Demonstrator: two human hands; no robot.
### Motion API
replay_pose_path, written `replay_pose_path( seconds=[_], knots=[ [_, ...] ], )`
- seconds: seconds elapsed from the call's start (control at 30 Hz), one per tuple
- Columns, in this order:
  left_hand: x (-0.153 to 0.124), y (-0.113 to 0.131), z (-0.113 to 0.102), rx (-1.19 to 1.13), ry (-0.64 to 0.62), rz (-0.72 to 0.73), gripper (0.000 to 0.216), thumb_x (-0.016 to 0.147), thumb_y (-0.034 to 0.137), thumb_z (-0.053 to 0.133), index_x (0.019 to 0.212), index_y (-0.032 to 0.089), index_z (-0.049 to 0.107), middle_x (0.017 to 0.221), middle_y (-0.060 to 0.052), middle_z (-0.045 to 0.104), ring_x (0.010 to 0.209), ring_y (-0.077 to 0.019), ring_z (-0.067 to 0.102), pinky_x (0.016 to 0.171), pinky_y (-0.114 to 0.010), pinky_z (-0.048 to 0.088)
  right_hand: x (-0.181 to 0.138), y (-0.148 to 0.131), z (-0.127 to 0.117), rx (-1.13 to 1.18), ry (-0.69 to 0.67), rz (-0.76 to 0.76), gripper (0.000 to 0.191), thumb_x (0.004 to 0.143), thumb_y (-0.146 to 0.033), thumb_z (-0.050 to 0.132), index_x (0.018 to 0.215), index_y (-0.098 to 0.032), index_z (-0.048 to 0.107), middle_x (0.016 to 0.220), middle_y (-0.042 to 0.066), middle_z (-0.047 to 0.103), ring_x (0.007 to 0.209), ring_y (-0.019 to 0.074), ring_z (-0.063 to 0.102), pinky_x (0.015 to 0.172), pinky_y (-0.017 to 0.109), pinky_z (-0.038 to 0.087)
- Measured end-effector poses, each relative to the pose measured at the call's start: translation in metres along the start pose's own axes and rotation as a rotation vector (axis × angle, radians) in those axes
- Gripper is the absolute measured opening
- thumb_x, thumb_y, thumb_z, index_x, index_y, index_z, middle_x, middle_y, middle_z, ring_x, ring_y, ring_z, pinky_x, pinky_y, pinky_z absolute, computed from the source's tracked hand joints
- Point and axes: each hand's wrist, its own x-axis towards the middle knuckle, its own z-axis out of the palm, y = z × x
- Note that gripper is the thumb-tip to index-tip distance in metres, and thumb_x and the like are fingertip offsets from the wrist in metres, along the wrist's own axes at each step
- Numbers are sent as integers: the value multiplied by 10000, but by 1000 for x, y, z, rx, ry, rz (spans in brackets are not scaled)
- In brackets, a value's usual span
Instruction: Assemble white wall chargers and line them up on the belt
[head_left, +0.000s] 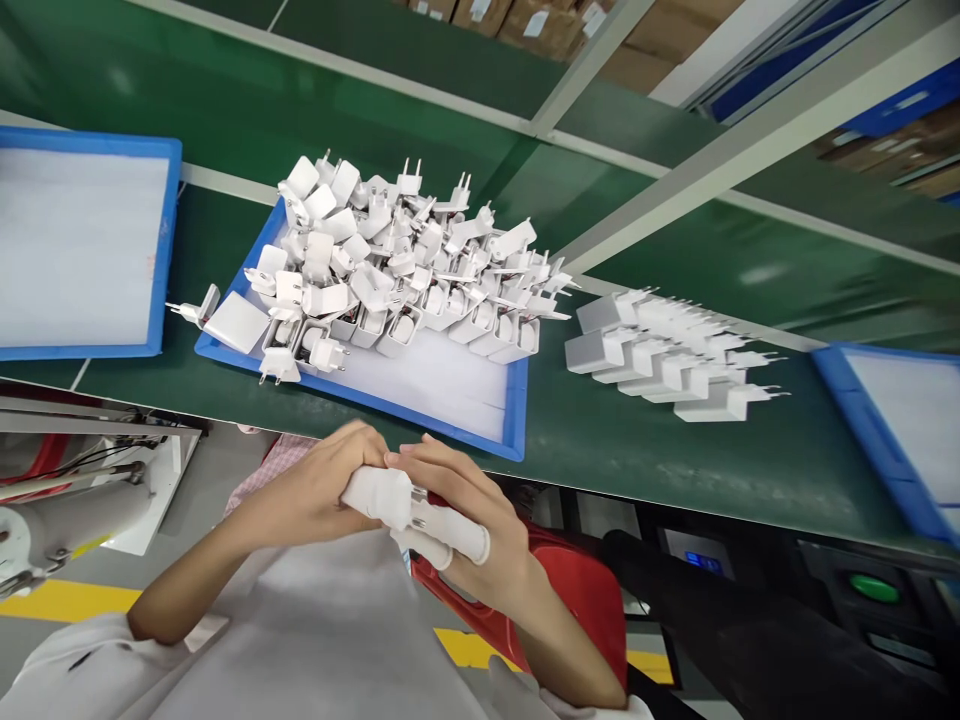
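Note:
Close to my body, below the bench's front edge, I hold a white plug-in charger [381,496] with its metal prongs pointing right. My left hand [319,488] is closed around the charger's body from the left. From the right, my right hand [480,515] closes on it near the pronged end; white finger covers sit on two of its fingers, and its fingertips meet my left hand behind the charger. Beyond my hands, a blue-rimmed tray [513,420] carries a heap of white chargers [375,265], several with open housings and loose plug ends.
To the right, white chargers [660,350] stand in neat rows on the green bench [637,460]. Another blue tray [169,250] lies left, and a third tray [877,440] far right. A slanted metal post [675,165] rises behind. A red stool [585,610] is below.

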Motion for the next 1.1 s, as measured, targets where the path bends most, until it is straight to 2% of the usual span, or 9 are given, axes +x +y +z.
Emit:
replay_pose_path(
  seconds=[0.1,0.23,0.33,0.47,0.6,0.7,0.8,0.93,1.1],
  knots=[
    [11,-23,0,71,6,1,173,880,131,600,938,225,468,1044,-61,548,1090,-231,524,864,-325,490,7,16,18,-131,21,12,432,917,-229,699,1318,-337,580,1213,73,697,1130,268,640,955,489,578],
    [20,-48,-2,120,32,-82,181,843,58,552,948,204,528,990,-45,555,1000,-214,547,820,-315,499,15,38,38,-140,16,89,416,954,-261,646,1354,-300,537,1181,90,684,1022,260,633,840,450,597],
    [17,-45,-11,150,50,-122,158,873,95,564,991,196,591,1006,-49,591,1000,-218,560,837,-327,494,16,47,44,-118,42,91,407,953,-249,646,1343,-302,542,1174,80,674,998,251,620,833,432,589],
    [6,-31,-25,156,37,-277,362,932,253,607,1293,223,620,1111,-88,650,1068,-253,570,906,-378,500,9,51,47,-117,89,81,322,971,-220,603,1283,-299,596,1213,91,663,1009,243,621,848,428,582],
    [4,-33,-27,-159,55,-497,420,986,423,534,1331,207,641,812,-34,688,712,-180,621,676,-296,527,3,49,51,-5,90,176,241,991,-205,545,1197,-280,644,1263,97,655,1086,228,664,891,405,593],
    [8,-39,-21,-417,102,-564,417,974,426,555,1254,145,683,708,-26,700,632,-170,660,661,-295,561,3,45,51,129,100,255,246,1005,-181,490,1171,-269,649,1292,94,660,1198,223,653,990,411,570],
    [10,-42,-17,-468,127,-587,406,954,422,600,1233,144,700,802,-65,762,691,-190,716,721,-321,595,4,43,46,284,52,419,220,1016,-228,478,1145,-267,652,1310,96,661,1161,228,686,958,416,600],
    [10,-45,-18,-448,110,-578,420,950,462,605,1231,169,712,918,-91,788,709,-202,731,702,-326,599,12,45,34,693,13,745,190,970,-358,582,1133,-262,597,1068,70,742,738,201,768,655,363,673],
    [11,-49,-28,-531,59,-571,401,913,471,658,1171,176,743,1083,-106,756,694,-171,710,691,-308,618,22,42,34,903,-50,966,339,859,-454,728,1107,-250,618,1039,64,750,741,227,776,655,391,674]
  ],
)
